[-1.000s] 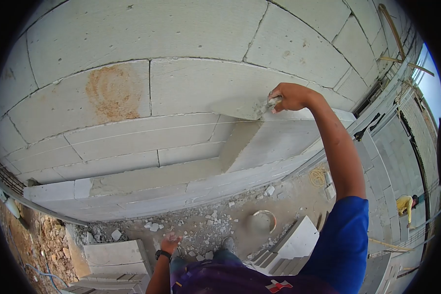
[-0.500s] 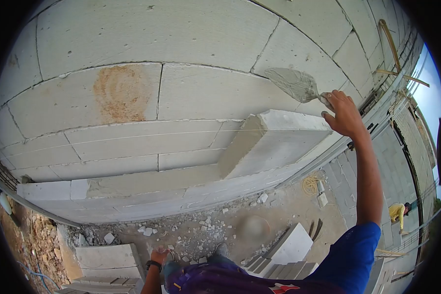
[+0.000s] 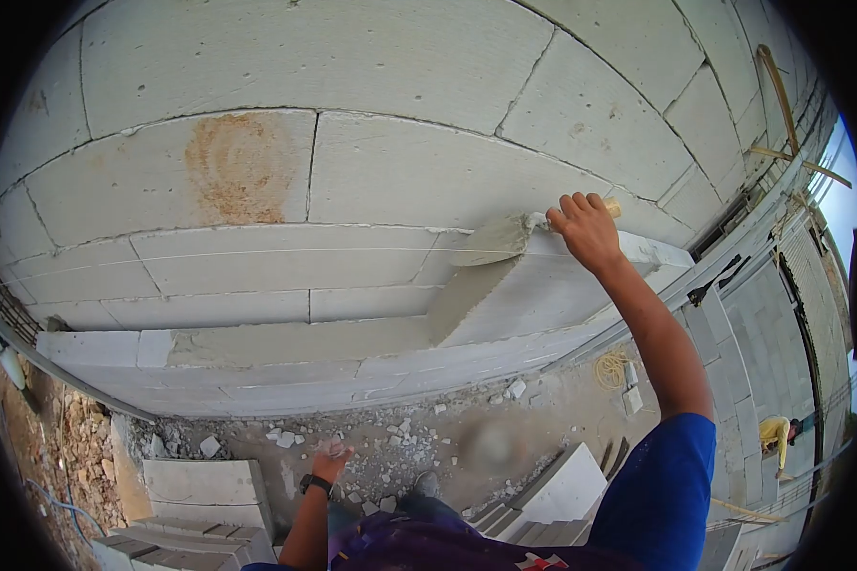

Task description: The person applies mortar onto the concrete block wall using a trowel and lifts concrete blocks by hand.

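My right hand (image 3: 586,228) is closed around the wooden handle of a trowel (image 3: 493,242). The mortar-coated blade lies at the upper left edge of a pale concrete block (image 3: 552,290), against its mortar-covered end face. This block stands on the low wall course, close to the tall block wall (image 3: 400,171). To its left, a layer of grey mortar (image 3: 300,347) coats the course's top. My left hand (image 3: 330,461) hangs low in front of my body, a watch on its wrist; its fingers look loosely apart, slightly blurred, with nothing visible in them.
A taut string (image 3: 286,251) crosses in front of the wall. Stacked blocks (image 3: 205,485) stand at lower left, and more blocks (image 3: 567,485) lie at lower right. Broken chips (image 3: 405,438) litter the floor. A person in yellow (image 3: 776,433) bends over at far right.
My right hand has swung the trowel left and down, from above the block to its mortared end. My left hand has risen slightly and moved a little right.
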Demonstrator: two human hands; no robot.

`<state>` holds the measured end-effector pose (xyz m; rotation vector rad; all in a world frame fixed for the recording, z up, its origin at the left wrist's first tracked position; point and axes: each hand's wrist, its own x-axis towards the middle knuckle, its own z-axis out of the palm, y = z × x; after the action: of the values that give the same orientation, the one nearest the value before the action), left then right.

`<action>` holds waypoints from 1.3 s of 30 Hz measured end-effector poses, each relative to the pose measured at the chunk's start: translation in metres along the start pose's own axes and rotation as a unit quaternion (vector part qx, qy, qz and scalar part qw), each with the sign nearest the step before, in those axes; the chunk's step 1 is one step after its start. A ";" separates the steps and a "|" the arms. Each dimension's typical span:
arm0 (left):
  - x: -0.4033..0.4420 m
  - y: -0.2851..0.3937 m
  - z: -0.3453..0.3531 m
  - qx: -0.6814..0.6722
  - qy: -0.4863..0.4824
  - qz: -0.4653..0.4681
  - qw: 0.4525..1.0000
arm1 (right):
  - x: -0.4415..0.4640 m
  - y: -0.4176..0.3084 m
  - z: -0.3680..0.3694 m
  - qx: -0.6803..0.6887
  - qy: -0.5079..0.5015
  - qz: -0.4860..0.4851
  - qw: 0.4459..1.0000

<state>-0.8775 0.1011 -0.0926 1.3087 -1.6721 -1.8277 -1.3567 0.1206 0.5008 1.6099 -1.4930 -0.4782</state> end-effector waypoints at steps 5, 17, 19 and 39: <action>-0.036 -0.015 0.010 0.047 -0.055 -0.100 0.992 | -0.033 0.057 -0.006 -0.041 0.019 0.002 0.999; -0.007 -0.029 -0.074 0.140 -0.044 -0.064 0.987 | -0.026 0.050 -0.137 0.350 -0.190 0.237 0.886; 0.017 -0.032 -0.075 0.126 -0.036 -0.032 0.991 | 0.007 0.039 -0.142 0.385 -0.258 0.242 0.853; -0.053 -0.138 -0.135 0.132 0.041 -0.133 0.981 | 0.010 0.102 -0.184 0.371 -0.378 0.397 0.749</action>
<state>-0.6990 0.0949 -0.1817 1.7687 -1.8172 -1.7022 -1.2762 0.1805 0.6858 1.0961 -3.0852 0.0209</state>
